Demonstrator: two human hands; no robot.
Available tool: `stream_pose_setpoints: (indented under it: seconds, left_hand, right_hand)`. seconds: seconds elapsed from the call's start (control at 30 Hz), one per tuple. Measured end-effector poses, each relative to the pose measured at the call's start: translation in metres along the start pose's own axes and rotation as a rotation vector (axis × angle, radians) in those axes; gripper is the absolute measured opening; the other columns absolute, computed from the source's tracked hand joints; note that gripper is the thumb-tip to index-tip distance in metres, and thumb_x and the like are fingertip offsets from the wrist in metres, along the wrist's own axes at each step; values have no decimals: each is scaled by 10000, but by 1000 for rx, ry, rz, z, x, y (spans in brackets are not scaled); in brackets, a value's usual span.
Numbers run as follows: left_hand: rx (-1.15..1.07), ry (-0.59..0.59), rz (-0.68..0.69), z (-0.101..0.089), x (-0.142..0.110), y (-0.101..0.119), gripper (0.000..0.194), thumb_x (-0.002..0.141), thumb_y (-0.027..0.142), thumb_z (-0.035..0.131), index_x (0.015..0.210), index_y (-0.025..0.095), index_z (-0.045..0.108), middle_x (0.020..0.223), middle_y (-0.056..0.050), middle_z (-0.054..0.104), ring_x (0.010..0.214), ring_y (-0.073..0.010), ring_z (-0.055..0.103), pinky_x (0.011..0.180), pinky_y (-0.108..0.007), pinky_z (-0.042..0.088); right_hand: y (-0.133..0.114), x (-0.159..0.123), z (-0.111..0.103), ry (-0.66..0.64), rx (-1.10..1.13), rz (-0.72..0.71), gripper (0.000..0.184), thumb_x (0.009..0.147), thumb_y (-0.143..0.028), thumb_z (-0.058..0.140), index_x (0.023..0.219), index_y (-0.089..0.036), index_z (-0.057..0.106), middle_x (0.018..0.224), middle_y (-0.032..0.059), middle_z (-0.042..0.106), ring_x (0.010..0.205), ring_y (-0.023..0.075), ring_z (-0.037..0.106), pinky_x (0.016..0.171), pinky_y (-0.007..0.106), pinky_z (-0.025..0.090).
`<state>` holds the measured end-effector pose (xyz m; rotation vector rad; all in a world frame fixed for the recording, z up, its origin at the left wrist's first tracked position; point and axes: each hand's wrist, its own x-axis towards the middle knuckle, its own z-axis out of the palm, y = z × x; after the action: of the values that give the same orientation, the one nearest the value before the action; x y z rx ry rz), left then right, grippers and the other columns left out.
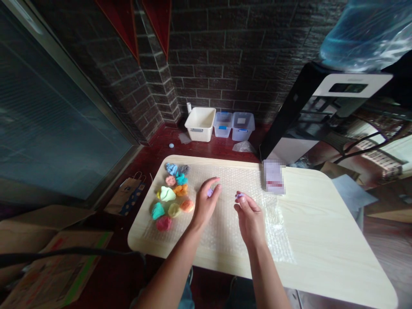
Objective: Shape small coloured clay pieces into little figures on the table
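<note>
My left hand [207,198] curls loosely around a small purple lump of what looks like modelling clay [210,192], with the thumb and fingers apart at the tips. Across a gap, my right hand [247,208] pinches a smaller purple piece [240,195] between thumb and fingertips. Both hands are above a sheet of bubble wrap [225,231] spread on the pale wooden table [325,227]. Left of them lie several soft coloured lumps, among them a pale green one [168,193], an orange one [187,206] and a dark pink one [164,223].
A blurred lilac package [273,177] rests at the table's back edge. Beyond, on the floor, stand a white bin [201,124] and two clear plastic boxes [222,124]. A water dispenser [299,116] rises at the right; cardboard boxes [61,266] lie at the left.
</note>
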<state>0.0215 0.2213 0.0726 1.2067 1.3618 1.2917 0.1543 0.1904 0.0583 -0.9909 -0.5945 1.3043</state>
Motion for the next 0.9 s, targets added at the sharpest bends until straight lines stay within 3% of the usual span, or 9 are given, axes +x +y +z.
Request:
stream_pose_setpoints:
  seconds: [0.13,0.23,0.33,0.43,0.57,0.67,0.8,0.9]
  left_hand:
    - [-804,-166,-475,12,-6,16,462,916,500,413,1147,170,640,1312,-107,585,1290,-235,470,1112,-363,320]
    - [-1064,-280,-644,11,-8,21,538,929,507,372,1168,96,624,1305,-155,582,1268,-248,492,1102,-351,340]
    - [-1158,-308,-683,8,-8,20,517,940,472,374,1139,70,630,1260,-165,613,1238,-244,523,1091,-335,353]
    - [-1218,-347,-706,6,-7,16,475,946,443,380,1089,77,646,1226,-154,638,1223,-243,541,1076,-337,368]
    - [-1254,-368,-714,4,-6,15,440,949,418,388,1133,102,633,1231,-128,645,1245,-239,527,1078,-343,363]
    - [-1250,-361,-659,3,-7,18,472,946,431,388,1224,107,591,1294,-124,610,1295,-238,480,1104,-346,333]
    - [-1234,-359,-596,4,-6,20,543,953,467,320,1295,105,537,1431,-118,489,1383,-226,362,1138,-358,284]
    - [-1185,-373,-556,6,-5,17,595,941,526,271,1296,131,540,1484,-99,421,1411,-215,310,1149,-362,259]
  right_hand:
    - [4,-5,3,-130,-434,-278,128,815,-310,690,922,-298,759,1047,46,622,1044,221,545,897,411,430]
    - [5,-8,5,-186,-782,-541,189,848,-267,653,999,-339,740,1116,51,600,1042,229,521,918,455,422]
    - [4,-10,6,-237,-1035,-717,269,886,-236,588,1100,-353,701,1226,53,565,1109,250,474,937,484,420]
    - [3,-11,6,-283,-1126,-785,324,913,-245,535,1204,-338,643,1386,40,474,1256,278,391,1016,525,373]
    - [2,-13,6,-297,-1103,-759,414,964,-260,413,1370,-299,486,1534,27,298,1407,288,227,1102,565,277]
    - [0,-17,6,-310,-1087,-761,410,975,-275,375,1369,-314,482,1557,0,262,1436,287,184,1127,585,224]
    - [0,-24,11,-485,-1107,-719,469,988,-320,321,1455,-288,341,1528,17,345,1440,268,212,1150,597,164]
    - [1,-30,18,-563,-1137,-657,544,990,-360,292,1507,-221,198,1566,61,245,1454,272,168,1165,583,149]
